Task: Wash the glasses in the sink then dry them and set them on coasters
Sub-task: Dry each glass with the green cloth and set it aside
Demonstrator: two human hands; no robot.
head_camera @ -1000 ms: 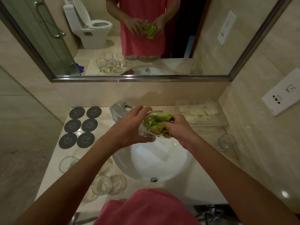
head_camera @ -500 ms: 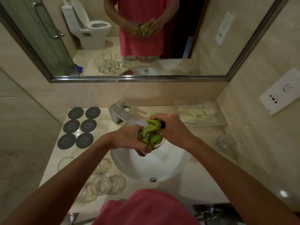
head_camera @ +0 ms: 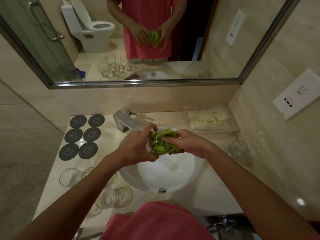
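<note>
From the head camera, your left hand [head_camera: 136,146] gripped the glass [head_camera: 153,147] above the sink [head_camera: 192,172], tipped toward your right. Your right hand [head_camera: 183,142] pinched the green cloth [head_camera: 163,142], stuffed into its mouth. To dry it well you needed the cloth pushed to the bottom and the glass turned around it — over the basin. All six coasters [head_camera: 83,135] lay bare.

6 coasters [head_camera: 84,137], 1 cloth [head_camera: 162,142], 1 glass in hand [head_camera: 152,148], 1 glass at right [head_camera: 238,148], approx. 5 glasses at left [head_camera: 70,177], 1 tap [head_camera: 123,122], 1 sink [head_camera: 173,177], 1 tray [head_camera: 210,118].
</note>
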